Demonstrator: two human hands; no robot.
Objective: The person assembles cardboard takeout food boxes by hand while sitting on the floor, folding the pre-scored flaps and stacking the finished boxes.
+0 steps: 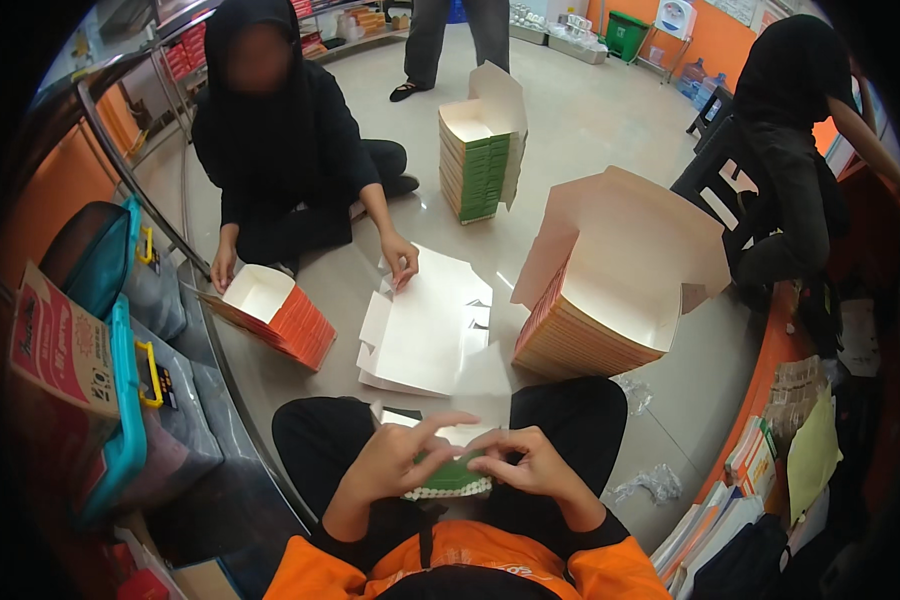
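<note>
This person [490, 553] is sitting with a green carton [454, 480] over their lap, left hand [398, 458] and right hand [528, 463] both curling loosely around its edges. Can't tell if either's actually gripping. My worry: if the fingers are pressing unevenly, a wall could crease off the fold. Also, that striped box stack [582, 318] is standing right by their knee [608, 398], so one stray bump could topple it.
</note>
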